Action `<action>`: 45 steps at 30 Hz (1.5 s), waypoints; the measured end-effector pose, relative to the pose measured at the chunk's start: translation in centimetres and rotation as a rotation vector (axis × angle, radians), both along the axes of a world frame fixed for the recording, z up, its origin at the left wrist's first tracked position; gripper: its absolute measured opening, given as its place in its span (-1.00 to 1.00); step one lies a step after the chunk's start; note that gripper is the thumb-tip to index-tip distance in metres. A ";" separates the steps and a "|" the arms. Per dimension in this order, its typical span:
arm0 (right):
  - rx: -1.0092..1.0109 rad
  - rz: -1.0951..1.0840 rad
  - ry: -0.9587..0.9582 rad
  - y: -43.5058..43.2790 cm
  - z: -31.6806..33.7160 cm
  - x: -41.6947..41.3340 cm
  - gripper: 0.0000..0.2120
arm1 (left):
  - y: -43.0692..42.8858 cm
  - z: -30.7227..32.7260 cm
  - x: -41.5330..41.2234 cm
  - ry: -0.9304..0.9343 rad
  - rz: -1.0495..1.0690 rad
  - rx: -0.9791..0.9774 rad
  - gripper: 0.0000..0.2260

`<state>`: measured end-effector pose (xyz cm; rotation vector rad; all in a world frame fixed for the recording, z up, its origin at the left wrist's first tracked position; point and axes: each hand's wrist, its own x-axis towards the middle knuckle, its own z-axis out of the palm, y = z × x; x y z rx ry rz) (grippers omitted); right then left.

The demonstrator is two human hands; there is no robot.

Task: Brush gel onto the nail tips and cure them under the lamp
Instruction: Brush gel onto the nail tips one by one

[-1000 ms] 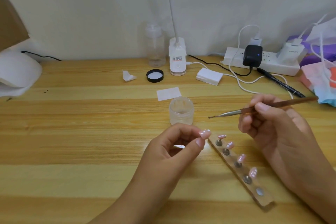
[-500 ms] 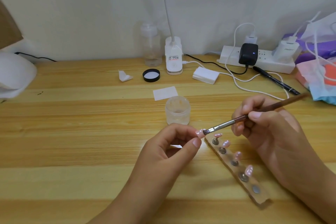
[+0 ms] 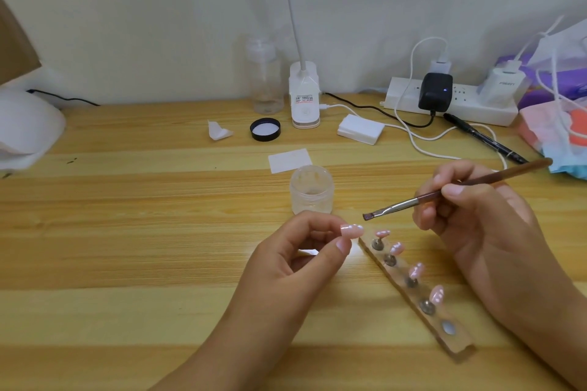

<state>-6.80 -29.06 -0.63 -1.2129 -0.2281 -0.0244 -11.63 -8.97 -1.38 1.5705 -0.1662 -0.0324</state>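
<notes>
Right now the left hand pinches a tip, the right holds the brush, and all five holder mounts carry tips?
No. The head view shows tips on only four holder mounts; the nearest mount is bare. Left hand pinching a tip, right hand holding the brush: correct.

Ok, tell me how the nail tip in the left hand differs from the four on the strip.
The held nail tip is pinched in the left hand, off the table; the mounted tips sit on pegs on the strip. The held nail tip lies roughly level; the mounted tips tilt upward. All are glossy pink.
</notes>
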 end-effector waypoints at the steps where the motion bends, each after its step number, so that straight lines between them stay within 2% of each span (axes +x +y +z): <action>1: 0.003 0.013 0.000 0.0 0.0 0.0 -0.80 | 0.0 0.0 0.0 -0.002 -0.001 0.007 -0.91; 5: -0.036 0.059 -0.030 0.1 -0.1 -0.2 -0.89 | 0.0 -0.1 0.0 -0.005 -0.006 0.038 -0.90; 7: -0.057 0.069 -0.035 0.1 -0.1 -0.3 -0.87 | 0.0 -0.2 0.0 -0.002 -0.006 0.053 -0.86; 10: -0.054 0.082 -0.035 0.2 0.0 -0.3 -0.96 | 0.1 -0.3 0.0 0.011 0.001 0.060 -0.78; 17: -0.096 0.141 -0.054 0.1 -0.1 -0.7 -0.97 | 0.2 -0.2 0.0 -0.002 0.010 0.053 -0.82; 19: -0.063 0.133 -0.042 0.1 -0.1 -0.5 -0.97 | 0.1 0.0 0.0 -0.008 0.003 0.032 -0.89; 23: 0.032 0.061 0.017 -0.1 -0.1 -0.1 -0.82 | 0.1 0.2 -0.1 0.021 0.009 -0.026 -0.90; 30: 0.049 0.013 0.050 0.3 0.4 0.3 -0.86 | 0.1 0.1 -0.1 0.038 0.006 0.020 -0.81; 37: 0.101 0.029 0.104 0.2 0.5 0.2 -0.91 | -0.1 0.3 -0.2 0.020 -0.019 0.041 -0.85; 45: 0.030 0.047 0.078 0.3 0.3 0.2 -0.77 | -0.1 0.4 -0.2 0.033 -0.024 0.007 -0.79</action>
